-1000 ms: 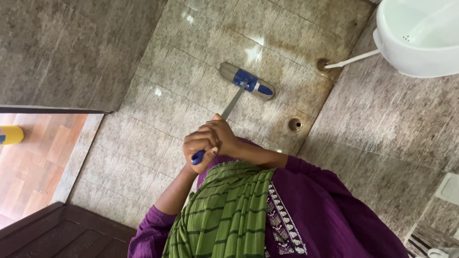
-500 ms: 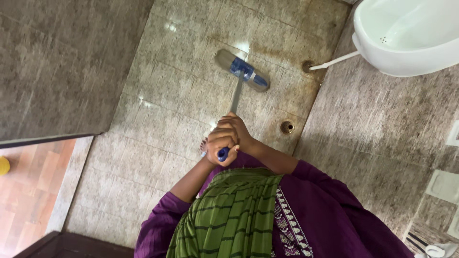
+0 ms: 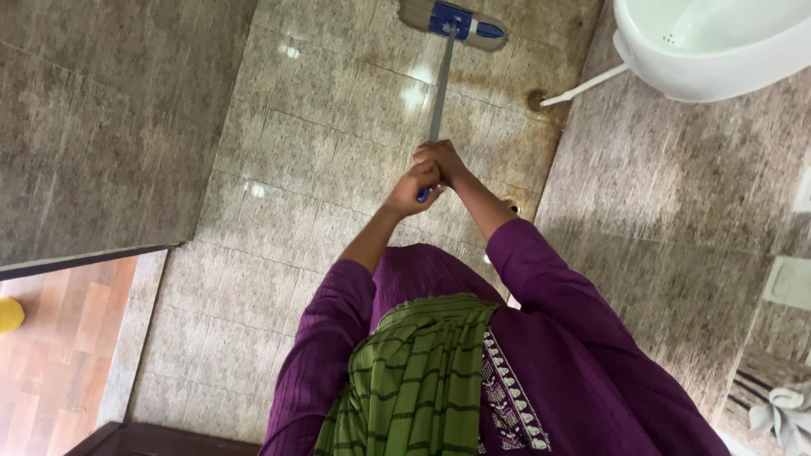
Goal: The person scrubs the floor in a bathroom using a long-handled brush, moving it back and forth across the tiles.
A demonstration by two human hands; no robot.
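Both my hands grip the blue end of a flat mop's grey handle (image 3: 440, 84). My left hand (image 3: 412, 187) is wrapped around the lower part of the grip, and my right hand (image 3: 443, 157) sits just above it. Arms in purple sleeves are stretched out ahead of me. The mop head (image 3: 452, 20), grey with a blue centre plate, lies flat on the wet tiled floor (image 3: 321, 143) at the top of the view, close to the white basin.
A white wash basin (image 3: 718, 42) with a thin white drain pipe (image 3: 583, 86) hangs at the top right. A floor drain (image 3: 536, 100) sits under it. Tiled walls stand left and right. A doorway with wooden floor and a yellow object (image 3: 8, 314) lies lower left.
My arms have stretched out and pushed the mop head forward along the floor, towards the basin. Both hands moved away from my body and kept hold of the handle.
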